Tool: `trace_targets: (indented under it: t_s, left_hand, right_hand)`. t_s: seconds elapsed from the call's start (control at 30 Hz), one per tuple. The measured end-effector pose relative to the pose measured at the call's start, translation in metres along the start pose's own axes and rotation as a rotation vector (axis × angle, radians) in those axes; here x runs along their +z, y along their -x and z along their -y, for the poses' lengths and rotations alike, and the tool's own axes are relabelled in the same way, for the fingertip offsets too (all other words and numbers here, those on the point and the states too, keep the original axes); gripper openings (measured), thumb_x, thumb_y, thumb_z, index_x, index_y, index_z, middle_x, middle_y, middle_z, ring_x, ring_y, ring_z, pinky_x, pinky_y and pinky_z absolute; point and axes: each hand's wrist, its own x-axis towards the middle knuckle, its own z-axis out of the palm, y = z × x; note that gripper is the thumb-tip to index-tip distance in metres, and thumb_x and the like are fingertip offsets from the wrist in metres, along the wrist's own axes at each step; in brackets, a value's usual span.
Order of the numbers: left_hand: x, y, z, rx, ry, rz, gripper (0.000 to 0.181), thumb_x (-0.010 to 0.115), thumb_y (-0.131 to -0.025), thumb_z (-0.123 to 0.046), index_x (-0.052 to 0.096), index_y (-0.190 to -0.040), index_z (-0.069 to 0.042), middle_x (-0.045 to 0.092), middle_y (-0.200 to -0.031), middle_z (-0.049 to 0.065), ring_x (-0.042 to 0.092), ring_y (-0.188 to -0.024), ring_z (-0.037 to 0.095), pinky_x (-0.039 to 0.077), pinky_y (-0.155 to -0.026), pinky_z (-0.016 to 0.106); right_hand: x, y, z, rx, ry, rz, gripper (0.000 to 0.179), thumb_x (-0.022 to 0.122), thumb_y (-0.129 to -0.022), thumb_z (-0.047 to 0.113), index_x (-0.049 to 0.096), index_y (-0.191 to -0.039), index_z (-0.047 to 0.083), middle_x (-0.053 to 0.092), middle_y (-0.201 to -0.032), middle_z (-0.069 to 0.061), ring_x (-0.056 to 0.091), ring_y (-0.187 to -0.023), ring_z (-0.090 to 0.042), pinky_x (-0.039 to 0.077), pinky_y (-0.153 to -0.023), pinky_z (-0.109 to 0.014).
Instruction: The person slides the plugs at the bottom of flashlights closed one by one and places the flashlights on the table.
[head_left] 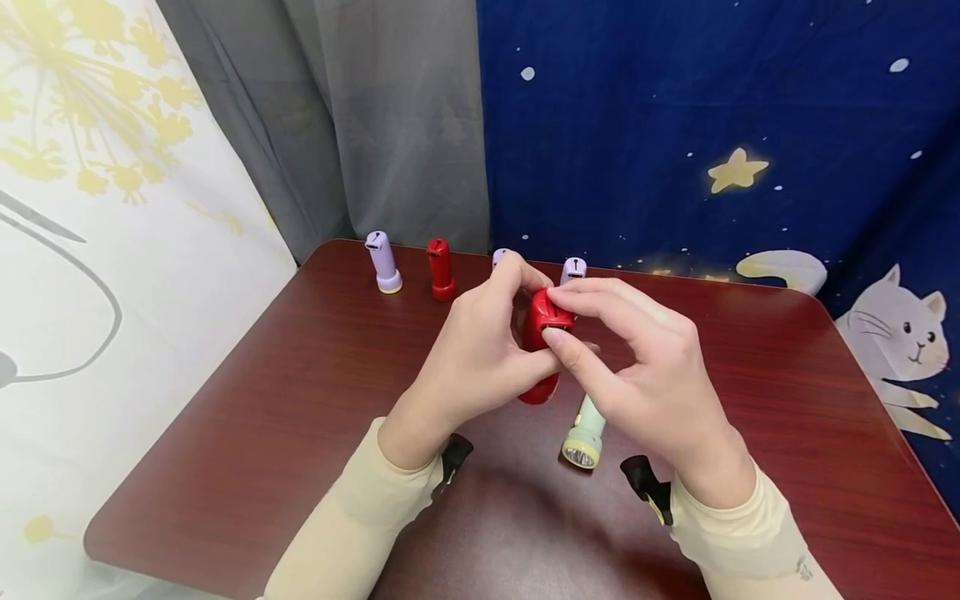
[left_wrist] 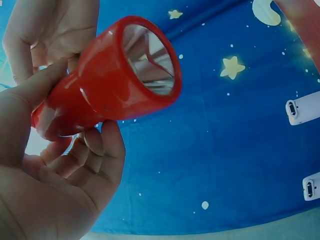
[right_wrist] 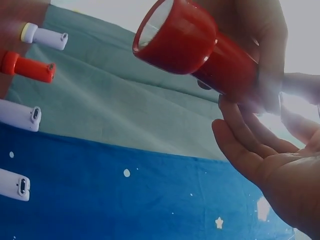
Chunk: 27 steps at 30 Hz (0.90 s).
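Observation:
My left hand [head_left: 476, 346] grips a red flashlight [head_left: 542, 385] round its body, raised over the table. Its wide head and silvery reflector [left_wrist: 150, 59] point away from the palm in the left wrist view. At the slotted tail end, my right hand [head_left: 648, 358] pinches the same flashlight between thumb and fingertips. Below the hands a pale green flashlight [head_left: 588, 431] lies on the table with its lens toward me, its far end hidden behind the right hand.
Along the back edge of the dark red table [head_left: 300, 400] stand a purple flashlight [head_left: 384, 265], another red flashlight [head_left: 441, 271], and two more purple ones, partly hidden by my hands. A grey curtain [head_left: 412, 117] and a blue curtain [head_left: 637, 125] hang behind.

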Motion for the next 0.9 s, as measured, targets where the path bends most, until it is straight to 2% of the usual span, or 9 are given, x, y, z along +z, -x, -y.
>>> trace_targets:
  t_s: [0.1,0.27,0.37,0.53,0.7,0.9]
  left_hand:
    - [0.0005,0.0,-0.0006,0.016,-0.035,-0.008,0.048,0.09,-0.081,-0.015,0.057,-0.115,-0.007,0.069,-0.091,0.001,0.054,-0.065,0.012,0.046,-0.06,0.02]
    - [0.0004,-0.0002,-0.0001,0.025,-0.049,-0.008,0.046,0.088,-0.082,-0.012,0.057,-0.115,-0.006,0.071,-0.096,0.003,0.056,-0.065,0.016,0.047,-0.061,0.021]
    - [0.0,-0.0001,0.0009,0.022,-0.048,0.001,0.044,0.086,-0.082,-0.009,0.057,-0.115,-0.006,0.069,-0.091,0.002,0.054,-0.065,0.014,0.046,-0.06,0.021]
    - [-0.0014,-0.0001,0.0023,-0.001,-0.062,0.028,0.042,0.085,-0.084,-0.011,0.057,-0.115,-0.008,0.065,-0.082,0.0,0.052,-0.065,0.008,0.047,-0.06,0.021]
    - [-0.0025,-0.0008,0.0029,-0.01,-0.073,0.047,0.043,0.084,-0.085,-0.013,0.056,-0.117,-0.008,0.068,-0.086,0.0,0.054,-0.067,0.007,0.05,-0.062,0.021]
    - [-0.0038,-0.0022,0.004,0.003,-0.032,0.054,0.043,0.084,-0.084,-0.01,0.056,-0.116,-0.007,0.07,-0.09,0.001,0.059,-0.066,0.013,0.052,-0.062,0.021]
  right_hand:
    - [0.0004,0.0004,-0.0008,-0.021,0.021,0.002,0.034,0.083,-0.085,0.002,0.078,-0.118,0.001,0.078,-0.119,-0.015,0.074,-0.114,-0.023,0.054,-0.108,-0.018]
    - [0.0009,0.0004,-0.0014,-0.024,0.014,-0.002,0.032,0.083,-0.085,0.002,0.079,-0.117,0.0,0.078,-0.117,-0.015,0.074,-0.112,-0.025,0.054,-0.107,-0.017]
    - [0.0003,0.0004,-0.0019,-0.018,0.016,0.001,0.031,0.083,-0.086,0.002,0.079,-0.117,0.001,0.079,-0.118,-0.014,0.074,-0.113,-0.025,0.054,-0.108,-0.018]
    - [-0.002,-0.0003,-0.0023,0.009,0.031,0.041,0.03,0.08,-0.09,0.0,0.078,-0.12,0.0,0.078,-0.122,-0.014,0.073,-0.119,-0.023,0.052,-0.111,-0.019]
    - [-0.0038,-0.001,-0.0012,0.046,0.013,0.061,0.031,0.079,-0.091,-0.001,0.077,-0.121,0.0,0.078,-0.124,-0.013,0.072,-0.121,-0.02,0.052,-0.111,-0.019]
    - [-0.0046,-0.0018,0.0009,0.073,-0.014,0.068,0.032,0.079,-0.09,-0.001,0.077,-0.122,0.003,0.078,-0.123,-0.009,0.071,-0.12,-0.015,0.053,-0.109,-0.018]
